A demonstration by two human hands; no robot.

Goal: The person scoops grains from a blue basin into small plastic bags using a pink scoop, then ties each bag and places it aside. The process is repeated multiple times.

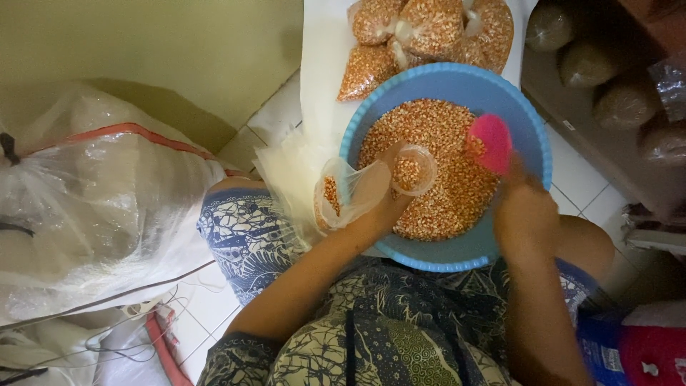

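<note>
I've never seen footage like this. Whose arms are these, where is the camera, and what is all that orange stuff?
There is no machine here: these are a person's own two bare hands, filmed by a camera worn on the head and looking down, so you see their lap in patterned cloth at the bottom. In front of them sits a blue bowl full of dried corn kernels. The left hand holds a small clear plastic bag with some kernels already in it, and a little clear cup sits at its fingers. The right hand holds a pink scoop over the kernels; it is blurred. Beyond the bowl lie filled, tied bags of corn. Empty clear bags lie beside the bowl, and a big plastic sack stands at the left.
</note>
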